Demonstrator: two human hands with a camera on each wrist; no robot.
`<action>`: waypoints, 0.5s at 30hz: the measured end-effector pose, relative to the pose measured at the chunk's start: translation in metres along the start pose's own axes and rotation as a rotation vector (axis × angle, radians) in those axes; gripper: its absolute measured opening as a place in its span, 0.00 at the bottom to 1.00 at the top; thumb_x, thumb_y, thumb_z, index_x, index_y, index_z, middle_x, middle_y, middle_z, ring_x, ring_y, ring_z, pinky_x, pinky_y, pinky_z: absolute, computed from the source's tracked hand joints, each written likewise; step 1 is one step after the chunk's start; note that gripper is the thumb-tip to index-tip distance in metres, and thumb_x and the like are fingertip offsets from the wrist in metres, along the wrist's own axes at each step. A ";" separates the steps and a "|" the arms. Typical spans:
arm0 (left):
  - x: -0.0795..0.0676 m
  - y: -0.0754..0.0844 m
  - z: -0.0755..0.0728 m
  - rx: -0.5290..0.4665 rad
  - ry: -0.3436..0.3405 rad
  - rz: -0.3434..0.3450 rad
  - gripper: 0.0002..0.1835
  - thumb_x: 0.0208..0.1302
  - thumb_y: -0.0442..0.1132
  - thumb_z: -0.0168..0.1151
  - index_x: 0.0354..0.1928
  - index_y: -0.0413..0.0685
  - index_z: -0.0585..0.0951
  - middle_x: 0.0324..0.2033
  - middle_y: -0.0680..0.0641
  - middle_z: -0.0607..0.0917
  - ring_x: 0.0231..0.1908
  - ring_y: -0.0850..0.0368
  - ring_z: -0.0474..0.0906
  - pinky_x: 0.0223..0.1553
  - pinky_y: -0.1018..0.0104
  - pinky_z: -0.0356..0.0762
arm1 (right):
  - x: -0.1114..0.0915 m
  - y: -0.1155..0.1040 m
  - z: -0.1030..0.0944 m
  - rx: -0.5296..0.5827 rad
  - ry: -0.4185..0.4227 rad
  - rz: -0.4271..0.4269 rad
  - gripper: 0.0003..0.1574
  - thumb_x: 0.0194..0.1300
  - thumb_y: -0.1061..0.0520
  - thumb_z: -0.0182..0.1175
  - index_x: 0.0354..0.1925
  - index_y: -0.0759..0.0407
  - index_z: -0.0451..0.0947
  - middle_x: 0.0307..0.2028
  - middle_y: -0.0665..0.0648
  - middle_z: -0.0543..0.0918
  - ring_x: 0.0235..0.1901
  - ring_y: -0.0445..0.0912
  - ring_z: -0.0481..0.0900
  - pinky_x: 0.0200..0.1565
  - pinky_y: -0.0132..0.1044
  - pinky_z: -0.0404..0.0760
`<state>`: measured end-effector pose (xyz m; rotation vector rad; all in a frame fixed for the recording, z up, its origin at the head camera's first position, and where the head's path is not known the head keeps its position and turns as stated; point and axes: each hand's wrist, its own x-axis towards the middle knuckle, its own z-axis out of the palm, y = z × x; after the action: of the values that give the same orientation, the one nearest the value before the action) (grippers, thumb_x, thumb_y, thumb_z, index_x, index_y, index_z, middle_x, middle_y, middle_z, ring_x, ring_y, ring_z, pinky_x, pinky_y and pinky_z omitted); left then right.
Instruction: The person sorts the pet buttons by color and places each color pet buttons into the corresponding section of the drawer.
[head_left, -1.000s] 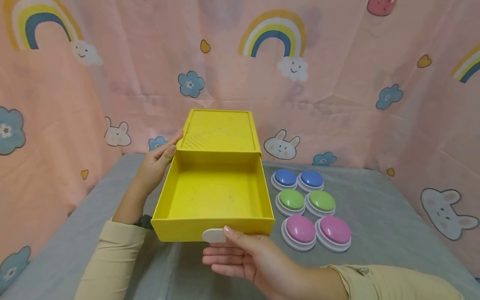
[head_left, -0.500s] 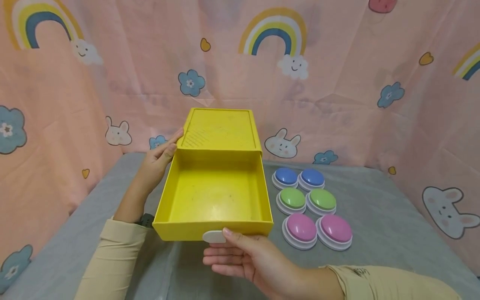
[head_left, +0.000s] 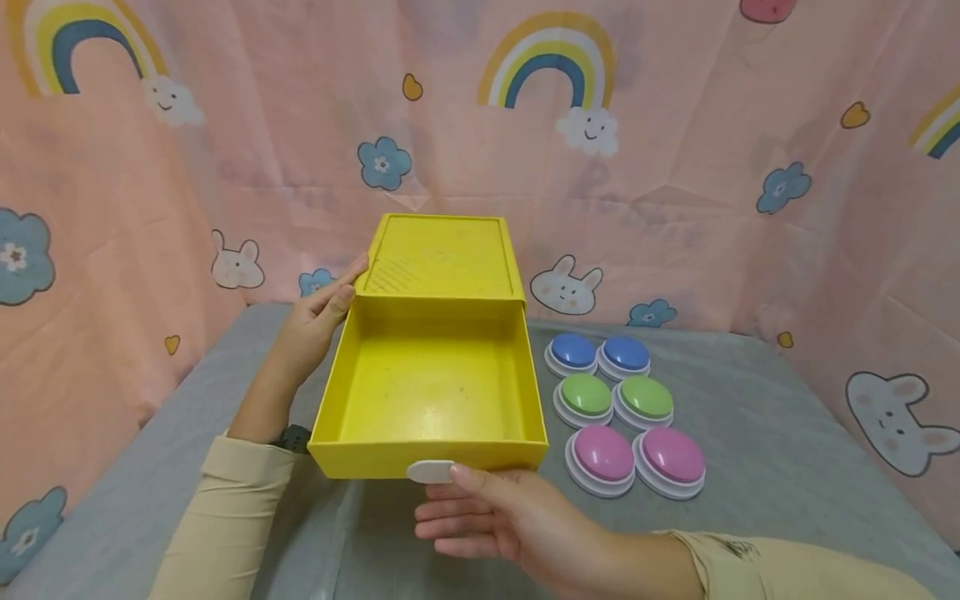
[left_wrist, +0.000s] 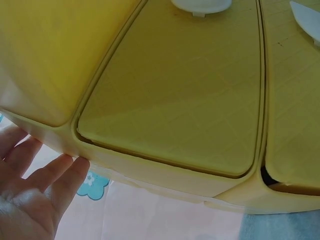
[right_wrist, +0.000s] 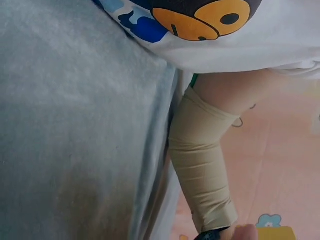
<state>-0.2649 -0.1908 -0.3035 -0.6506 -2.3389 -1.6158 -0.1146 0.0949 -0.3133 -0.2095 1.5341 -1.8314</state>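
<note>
Yellow plastic drawer [head_left: 352,461] is standing well out of the front of the yellow plastic cabinet [head_left: 442,254], facing the person; nothing is showing inside it. Right hand [head_left: 528,518] is pinching the right end of the white oval plastic handle [head_left: 430,472], thumb forward, the rest of the fingers extending below. Left hand [head_left: 307,329] is resting along the cabinet's left side, fingers fairly straight, not closing round anything; the left wrist view is showing fingertips touching the cabinet's edge. My reading: the left hand should be bracing firmly while the right is guiding the drawer straight and level. The grip is sitting off-centre, so uneven force could be skewing the drawer and making it bind; pinching nearer the handle's middle would be safer. Much weight is hanging forward, so tipping is worth watching. White-based domed buttons, paired blue [head_left: 573,351], green [head_left: 586,394] and pink [head_left: 603,453], are lying rightward on the grey cloth-covered worktop [head_left: 772,467]; the right forearm should be clearing the pink pair.
</note>
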 end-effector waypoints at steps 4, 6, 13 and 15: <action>0.000 0.000 0.002 0.005 -0.007 -0.017 0.26 0.80 0.51 0.41 0.76 0.60 0.61 0.77 0.57 0.57 0.78 0.58 0.50 0.74 0.50 0.62 | -0.012 -0.005 -0.007 -0.078 -0.072 0.057 0.34 0.77 0.43 0.50 0.61 0.73 0.74 0.55 0.66 0.84 0.54 0.52 0.85 0.58 0.44 0.83; 0.001 0.000 0.002 0.002 -0.009 -0.022 0.26 0.80 0.51 0.41 0.76 0.61 0.61 0.77 0.58 0.57 0.78 0.58 0.50 0.74 0.50 0.62 | -0.022 -0.009 -0.012 -0.108 -0.122 0.038 0.32 0.77 0.45 0.50 0.60 0.71 0.75 0.55 0.65 0.84 0.54 0.52 0.85 0.59 0.44 0.82; 0.001 -0.001 0.001 -0.013 -0.007 -0.007 0.26 0.80 0.50 0.40 0.76 0.58 0.60 0.78 0.53 0.56 0.78 0.57 0.50 0.74 0.50 0.61 | -0.058 -0.030 -0.036 -0.232 -0.146 -0.236 0.18 0.76 0.58 0.52 0.56 0.62 0.81 0.54 0.56 0.86 0.55 0.50 0.84 0.58 0.37 0.83; 0.001 -0.002 0.000 -0.015 -0.007 -0.006 0.26 0.80 0.50 0.40 0.76 0.59 0.60 0.78 0.54 0.56 0.78 0.57 0.50 0.73 0.51 0.61 | -0.064 -0.036 -0.047 -0.303 -0.105 -0.347 0.16 0.75 0.62 0.52 0.55 0.59 0.82 0.52 0.56 0.87 0.54 0.50 0.85 0.55 0.37 0.84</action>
<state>-0.2666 -0.1906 -0.3046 -0.6544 -2.3384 -1.6373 -0.1095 0.1721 -0.2734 -0.7429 1.7791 -1.7992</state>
